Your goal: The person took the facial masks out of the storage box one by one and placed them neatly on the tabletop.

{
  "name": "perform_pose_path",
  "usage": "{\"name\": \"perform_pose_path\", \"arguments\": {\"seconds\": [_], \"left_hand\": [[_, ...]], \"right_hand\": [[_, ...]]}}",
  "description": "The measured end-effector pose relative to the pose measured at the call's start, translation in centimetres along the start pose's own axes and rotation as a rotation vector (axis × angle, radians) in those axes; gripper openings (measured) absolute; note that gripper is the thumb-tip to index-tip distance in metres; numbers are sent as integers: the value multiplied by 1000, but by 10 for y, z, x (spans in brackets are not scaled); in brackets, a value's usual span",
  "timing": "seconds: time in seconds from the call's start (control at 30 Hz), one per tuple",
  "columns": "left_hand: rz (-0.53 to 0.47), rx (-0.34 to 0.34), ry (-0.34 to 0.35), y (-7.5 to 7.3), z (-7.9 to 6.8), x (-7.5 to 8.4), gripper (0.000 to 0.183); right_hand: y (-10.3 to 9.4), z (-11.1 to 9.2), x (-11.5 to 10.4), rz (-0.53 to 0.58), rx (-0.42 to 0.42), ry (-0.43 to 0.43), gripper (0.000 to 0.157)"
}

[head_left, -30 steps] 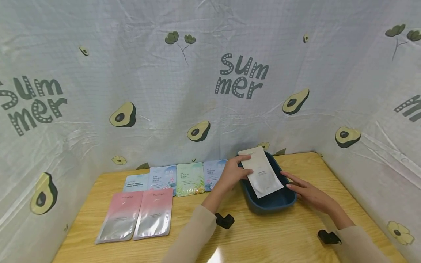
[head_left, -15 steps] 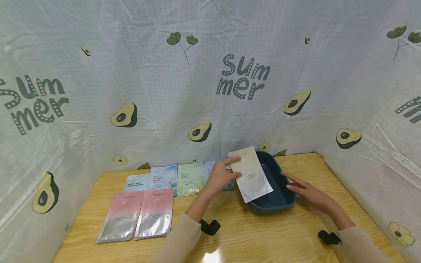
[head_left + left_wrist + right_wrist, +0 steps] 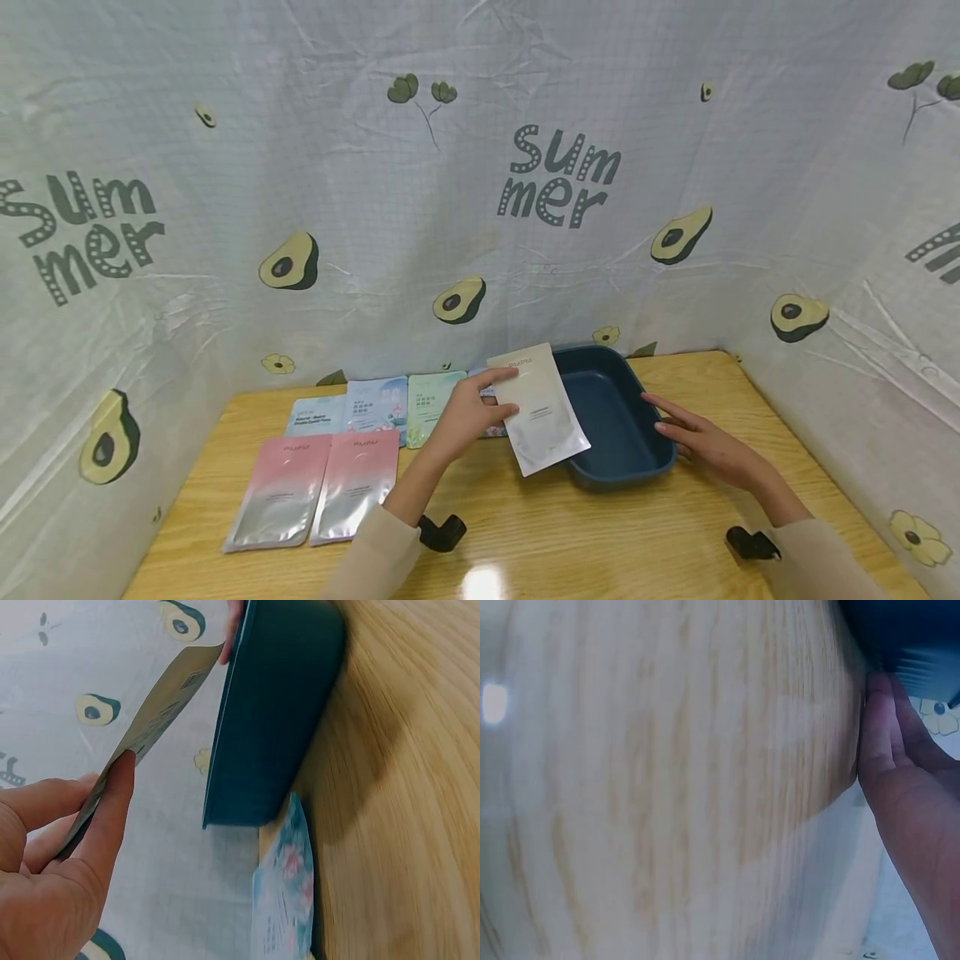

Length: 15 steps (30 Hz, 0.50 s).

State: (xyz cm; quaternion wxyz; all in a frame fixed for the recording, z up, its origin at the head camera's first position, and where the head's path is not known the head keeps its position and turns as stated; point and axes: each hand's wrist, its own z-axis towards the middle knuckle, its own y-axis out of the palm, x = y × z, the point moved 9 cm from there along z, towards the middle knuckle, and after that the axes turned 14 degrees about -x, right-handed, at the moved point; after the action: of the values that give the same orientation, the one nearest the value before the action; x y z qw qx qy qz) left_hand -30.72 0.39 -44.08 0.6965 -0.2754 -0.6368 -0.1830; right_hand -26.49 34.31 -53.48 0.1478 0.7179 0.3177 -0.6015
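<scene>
In the head view my left hand (image 3: 463, 417) pinches a white-and-silver face mask packet (image 3: 542, 412) by its left edge, thumb on the front. The packet is tilted and held up over the left side of a dark blue plastic bin (image 3: 611, 417). The left wrist view shows the packet (image 3: 161, 705) nearly edge-on between the fingers, apart from the table. My right hand (image 3: 708, 442) touches the bin's right rim and outer side with straight fingers; in the right wrist view its fingertips meet the bin's outer wall (image 3: 922, 637). Inside the bin I see only bare blue floor.
On the wooden table (image 3: 547, 533), two pink-and-silver mask packets (image 3: 318, 492) lie at the left. Behind them runs a row of light-blue packets (image 3: 375, 407) and a green packet (image 3: 431, 408), partly covered by my left hand. A printed curtain (image 3: 375, 208) closes the back and sides.
My left hand has moved the white packet leftward, from over the bin's middle to past its left rim, baring more of the bin. The right hand stays at the bin's side.
</scene>
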Motion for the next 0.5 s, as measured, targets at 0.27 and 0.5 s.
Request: {"name": "perform_pose_path", "arguments": {"seconds": [0.27,0.5], "left_hand": [[60,-11,-12,-16,-21,-1,55],[115,16,-50,-36,-42,-11,56]], "right_hand": [[-2,-4,-3,-69,24,26,60],[0,-4,-6,-46,7,-12,60]]}}
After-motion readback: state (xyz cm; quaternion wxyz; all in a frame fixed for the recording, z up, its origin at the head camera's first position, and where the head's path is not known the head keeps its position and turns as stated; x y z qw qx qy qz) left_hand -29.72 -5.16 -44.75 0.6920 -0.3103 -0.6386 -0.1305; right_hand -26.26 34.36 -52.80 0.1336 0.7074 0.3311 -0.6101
